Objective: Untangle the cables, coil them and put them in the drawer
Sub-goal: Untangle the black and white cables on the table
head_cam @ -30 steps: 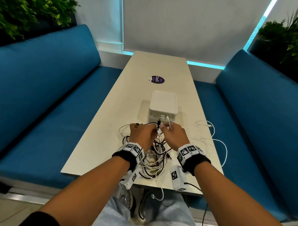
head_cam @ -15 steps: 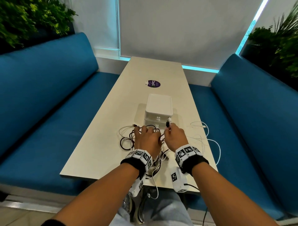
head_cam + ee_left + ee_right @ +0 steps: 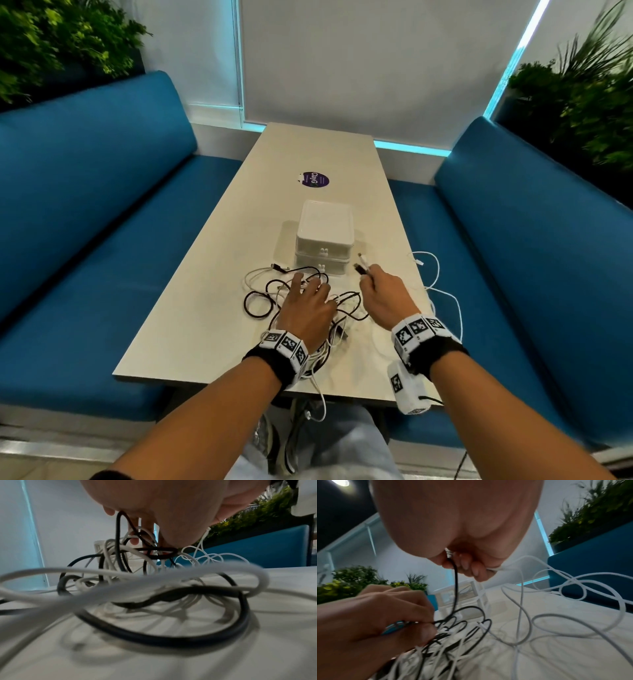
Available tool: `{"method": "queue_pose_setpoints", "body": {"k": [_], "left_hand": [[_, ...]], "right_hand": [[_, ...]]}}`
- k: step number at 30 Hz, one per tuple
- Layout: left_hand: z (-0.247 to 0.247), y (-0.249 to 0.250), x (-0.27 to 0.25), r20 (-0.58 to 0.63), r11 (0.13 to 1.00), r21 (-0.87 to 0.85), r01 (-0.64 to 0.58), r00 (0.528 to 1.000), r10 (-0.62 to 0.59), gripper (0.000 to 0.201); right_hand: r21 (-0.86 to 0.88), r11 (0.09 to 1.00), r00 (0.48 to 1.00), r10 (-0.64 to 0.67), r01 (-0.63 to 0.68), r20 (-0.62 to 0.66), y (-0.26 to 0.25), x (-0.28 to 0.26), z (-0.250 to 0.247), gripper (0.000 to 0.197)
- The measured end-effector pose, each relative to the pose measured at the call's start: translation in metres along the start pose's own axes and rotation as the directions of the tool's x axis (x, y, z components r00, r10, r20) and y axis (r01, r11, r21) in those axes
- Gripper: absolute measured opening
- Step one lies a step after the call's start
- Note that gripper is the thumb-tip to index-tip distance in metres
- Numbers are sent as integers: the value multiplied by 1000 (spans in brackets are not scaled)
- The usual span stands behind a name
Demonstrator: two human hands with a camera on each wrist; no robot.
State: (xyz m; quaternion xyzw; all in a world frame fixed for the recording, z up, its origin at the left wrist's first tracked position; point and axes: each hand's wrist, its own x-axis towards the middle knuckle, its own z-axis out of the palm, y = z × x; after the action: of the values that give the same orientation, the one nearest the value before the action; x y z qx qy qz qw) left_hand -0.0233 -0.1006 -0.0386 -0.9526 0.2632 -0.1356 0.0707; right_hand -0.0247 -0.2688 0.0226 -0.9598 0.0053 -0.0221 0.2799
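Note:
A tangle of black and white cables lies on the beige table, in front of a small white two-drawer box whose drawers are closed. My left hand sits on top of the tangle. In the right wrist view its fingers and thumb pinch black strands. My right hand is raised to the right of the tangle. It grips a black cable and a white cable near their plug ends, which stick out toward the box.
A loose white cable loops over the table's right edge. Another white cable hangs off the near edge. A purple sticker lies farther back. Blue benches flank the table, with plants behind them.
My right hand has moved right, away from the left hand, carrying the two cable ends. The left hand has stayed on the tangle with its fingers spread further forward.

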Motion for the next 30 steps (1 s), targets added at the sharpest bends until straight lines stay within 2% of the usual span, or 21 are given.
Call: {"method": "queue_pose_setpoints", "body": {"k": [4,7,9,13,15,19,21,25,28,30], "left_hand": [[3,2,0,-57,999,18,-31,998,32,20],[6,2,-2,-77,1000,6,-28,997,28,42],[5,1,-5,-73,999,24,-48,996,50,44],[8,-2,-12,-66,989,100,-106,991,113,30],[10,-4,-15,-60,989,109,-104,992,111,33],[5,-14,-19,-65,989,117,-87,993,95,21],[2,-15,-20,-70,989,112,-96,992,104,18],[4,-16,-20,-54,990,91,-109,992,114,19],[9,-19,-20,-25,987,92,-131,991,134,12],[11,-19,-20,-16,990,79,-116,993,117,3]], "right_hand": [[-5,982,976,-189,191,109,-21,-4,12,22],[32,968,953,-250,248,171,-29,-10,22,16],[74,973,954,-230,219,194,-29,-14,27,13],[64,982,957,-186,176,222,-24,-16,28,18],[-19,982,949,-175,187,262,-18,-17,24,16],[-279,945,951,-84,171,299,12,-22,14,26],[-400,909,964,-7,117,267,29,-23,10,32],[-562,826,985,75,28,158,49,-27,8,27],[-576,817,987,116,-28,115,54,-31,12,25],[-514,854,987,138,-78,80,52,-31,15,26]]}}
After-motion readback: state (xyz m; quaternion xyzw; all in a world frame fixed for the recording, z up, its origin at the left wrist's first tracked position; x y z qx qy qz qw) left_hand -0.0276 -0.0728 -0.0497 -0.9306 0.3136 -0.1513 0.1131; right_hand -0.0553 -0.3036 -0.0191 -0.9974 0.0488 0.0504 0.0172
